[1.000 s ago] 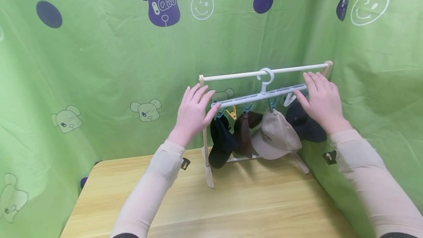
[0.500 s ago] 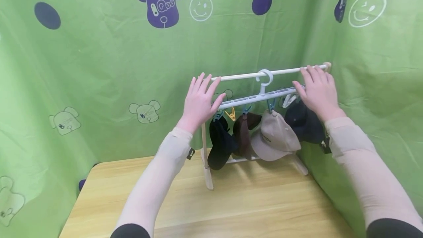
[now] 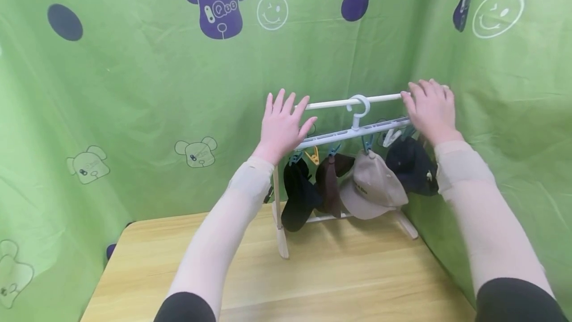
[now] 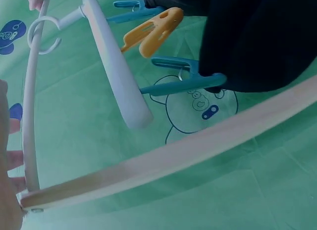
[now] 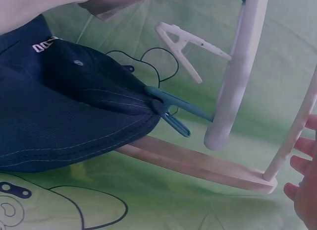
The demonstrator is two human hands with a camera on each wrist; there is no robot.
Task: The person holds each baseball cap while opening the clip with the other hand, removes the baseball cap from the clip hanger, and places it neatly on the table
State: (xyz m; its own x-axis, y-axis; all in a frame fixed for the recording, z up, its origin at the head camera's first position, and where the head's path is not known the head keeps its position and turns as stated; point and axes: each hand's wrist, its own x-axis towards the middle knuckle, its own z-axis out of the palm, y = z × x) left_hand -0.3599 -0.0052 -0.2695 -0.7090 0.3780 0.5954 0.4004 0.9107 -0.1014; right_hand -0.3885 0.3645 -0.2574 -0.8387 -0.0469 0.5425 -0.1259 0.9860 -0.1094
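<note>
A light blue clip hanger (image 3: 332, 137) hangs by its hook from the top rod (image 3: 330, 104) of a wooden rack. Clips on it hold a black cap (image 3: 297, 202), a dark brown cap (image 3: 329, 188), a beige cap (image 3: 373, 183) and a navy cap (image 3: 408, 163). My left hand (image 3: 282, 125) rests over the rod's left end, fingers spread and nearly straight. At the rod's right end lies my right hand (image 3: 432, 108), its fingers over the rod. In the left wrist view the orange clip (image 4: 157, 31) holds nothing; in the right wrist view the white clip (image 5: 181, 46) is also unused.
The rack's feet (image 3: 282, 243) stand at the back right of a wooden table (image 3: 250, 282). Green patterned curtains (image 3: 134, 88) enclose the table behind and at both sides.
Both hands have gone up from the hanger's ends to the rack's top rod, the left one also shifting right. The hanger and caps look nearly unmoved.
</note>
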